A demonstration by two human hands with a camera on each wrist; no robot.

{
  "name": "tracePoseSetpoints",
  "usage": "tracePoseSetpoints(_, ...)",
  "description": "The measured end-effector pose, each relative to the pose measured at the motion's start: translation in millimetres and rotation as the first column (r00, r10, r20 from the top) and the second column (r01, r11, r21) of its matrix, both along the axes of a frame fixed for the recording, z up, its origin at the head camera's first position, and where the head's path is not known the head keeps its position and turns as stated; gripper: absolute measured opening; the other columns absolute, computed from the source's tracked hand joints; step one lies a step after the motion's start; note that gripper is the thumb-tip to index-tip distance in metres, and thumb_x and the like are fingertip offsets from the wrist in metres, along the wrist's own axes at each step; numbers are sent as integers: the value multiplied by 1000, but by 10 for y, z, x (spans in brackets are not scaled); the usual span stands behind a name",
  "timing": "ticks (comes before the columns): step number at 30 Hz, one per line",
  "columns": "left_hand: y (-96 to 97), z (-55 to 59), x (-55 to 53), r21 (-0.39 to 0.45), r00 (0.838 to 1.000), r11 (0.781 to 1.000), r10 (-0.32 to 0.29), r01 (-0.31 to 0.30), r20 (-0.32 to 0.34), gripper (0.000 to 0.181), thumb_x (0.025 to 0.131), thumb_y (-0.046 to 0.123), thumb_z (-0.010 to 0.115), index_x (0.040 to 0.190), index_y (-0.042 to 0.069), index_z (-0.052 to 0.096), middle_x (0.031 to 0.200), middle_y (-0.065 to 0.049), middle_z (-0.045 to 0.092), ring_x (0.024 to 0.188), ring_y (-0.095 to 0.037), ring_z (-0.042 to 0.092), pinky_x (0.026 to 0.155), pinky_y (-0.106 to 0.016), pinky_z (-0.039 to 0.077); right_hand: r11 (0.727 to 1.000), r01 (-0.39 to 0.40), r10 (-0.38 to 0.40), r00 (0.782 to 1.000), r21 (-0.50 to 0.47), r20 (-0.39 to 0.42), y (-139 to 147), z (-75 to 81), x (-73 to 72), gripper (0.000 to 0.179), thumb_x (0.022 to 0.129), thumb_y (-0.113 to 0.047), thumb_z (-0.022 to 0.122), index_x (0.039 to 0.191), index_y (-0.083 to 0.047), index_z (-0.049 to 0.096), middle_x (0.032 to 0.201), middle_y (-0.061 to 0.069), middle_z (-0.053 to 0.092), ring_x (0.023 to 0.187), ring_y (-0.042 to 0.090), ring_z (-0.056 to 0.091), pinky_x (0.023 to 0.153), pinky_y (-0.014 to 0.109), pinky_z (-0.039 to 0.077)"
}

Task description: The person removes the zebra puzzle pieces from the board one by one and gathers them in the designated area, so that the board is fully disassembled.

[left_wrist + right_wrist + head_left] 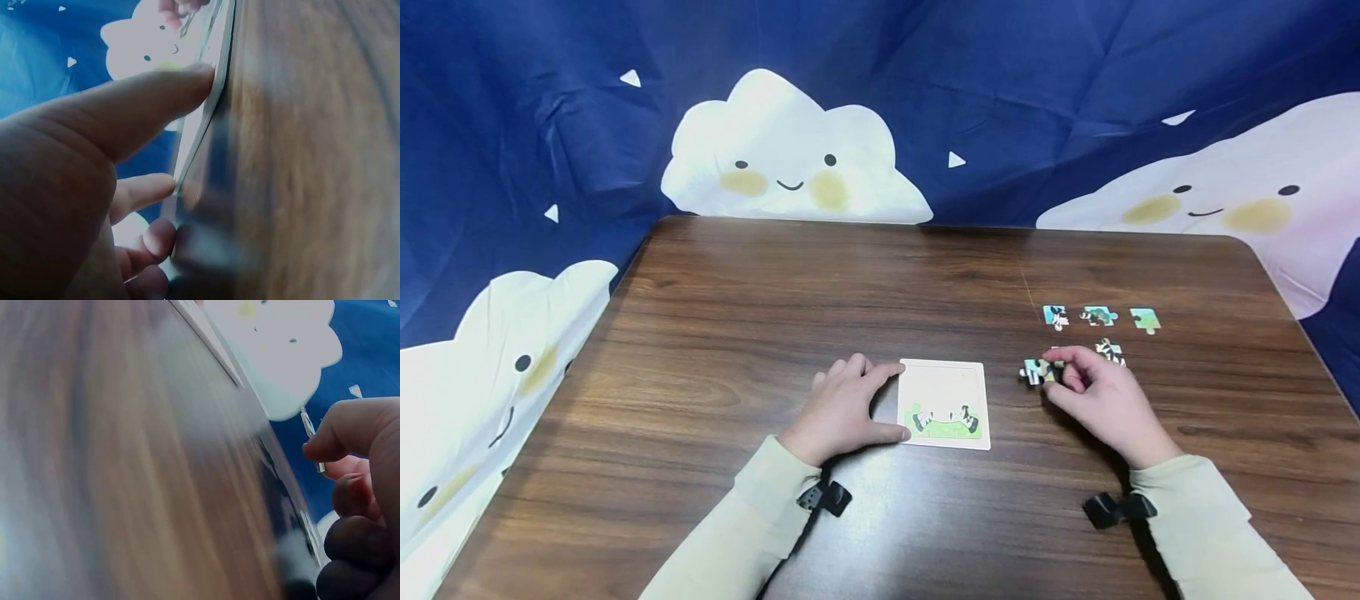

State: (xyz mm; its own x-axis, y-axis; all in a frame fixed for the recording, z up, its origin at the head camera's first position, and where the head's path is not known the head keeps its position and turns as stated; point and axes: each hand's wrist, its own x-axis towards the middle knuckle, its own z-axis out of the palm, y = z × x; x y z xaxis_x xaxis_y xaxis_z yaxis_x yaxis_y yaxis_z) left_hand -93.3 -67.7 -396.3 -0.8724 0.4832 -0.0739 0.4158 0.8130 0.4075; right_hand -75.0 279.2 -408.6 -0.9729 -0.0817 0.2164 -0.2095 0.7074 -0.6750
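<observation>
A square, pale puzzle board lies flat on the table, its lower part filled with green pieces showing black-and-white legs. My left hand is spread at the board's left side, with the index fingertip at the far corner and the thumb on the near corner. In the left wrist view that thumb presses on the board's rim. To the right of the board, my right hand pinches a blue, green and white jigsaw piece between thumb and index finger, the other fingers curled in.
Behind my right hand, three loose jigsaw pieces lie in a row: a blue one, a middle one and a green one. A black-and-white piece lies nearer, partly beside the hand. A blue cloud-print curtain hangs behind the wooden table.
</observation>
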Motion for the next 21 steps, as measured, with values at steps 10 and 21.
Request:
tracePoseSetpoints(10,-39,-2,-13,8,999,999,-38,38,24,99,63,61,86,149,28,49,107,4,51,87,-15,39,73,-34,30,987,159,-159,987,15,24,420,37,-24,27,86,-9,70,112,-5,68,70,-1,47,60,8,43,64,21,33)
tracePoseSetpoints(21,-24,15,-37,-65,998,998,-5,9,63,95,68,62,83,150,31,47,117,-5,70,98,-25,66,78,-43,48,937,347,-349,935,35,68,885,9,-57,35,87,-13,67,118,2,66,64,-7,51,58,4,44,63,21,32)
